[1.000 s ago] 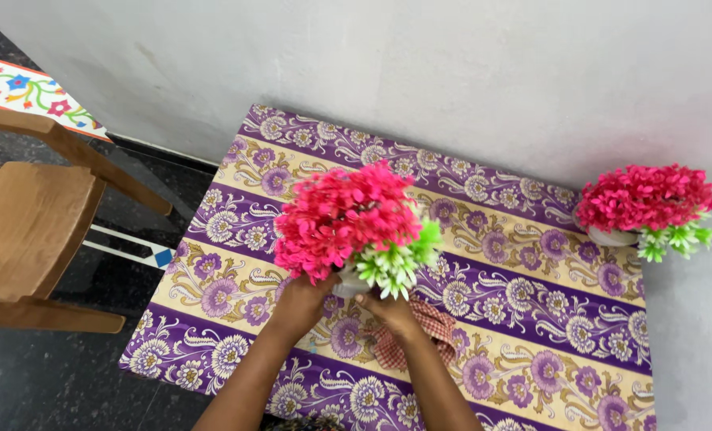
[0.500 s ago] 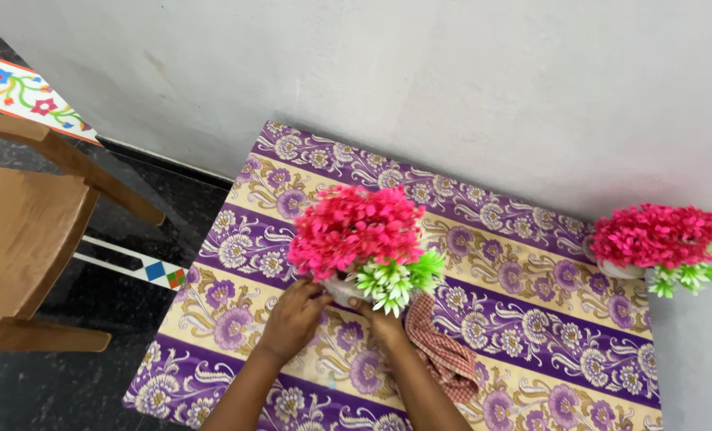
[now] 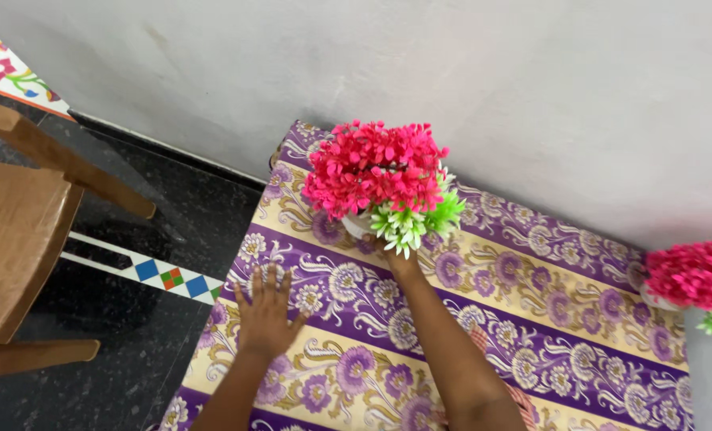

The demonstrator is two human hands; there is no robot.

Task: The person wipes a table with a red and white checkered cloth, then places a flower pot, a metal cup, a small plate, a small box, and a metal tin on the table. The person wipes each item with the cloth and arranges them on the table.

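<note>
A white pot of pink and green artificial flowers (image 3: 376, 175) stands at the far left corner of the table, close to the wall. My right hand (image 3: 397, 257) reaches under the green sprigs and grips the pot's near side; the fingers are mostly hidden by leaves. My left hand (image 3: 265, 313) lies flat on the purple floral tablecloth (image 3: 348, 319), fingers spread, holding nothing, nearer to me and left of the pot. A red checked cloth (image 3: 517, 391) peeks out beside my right forearm.
A second pot of pink flowers (image 3: 692, 279) stands at the table's far right against the grey wall. A wooden chair (image 3: 21, 231) stands to the left on the dark floor with a coloured tile strip (image 3: 168, 275).
The flower pot has moved from the table's middle to the far left corner by the wall. My left hand has let go of it and now rests flat on the cloth.
</note>
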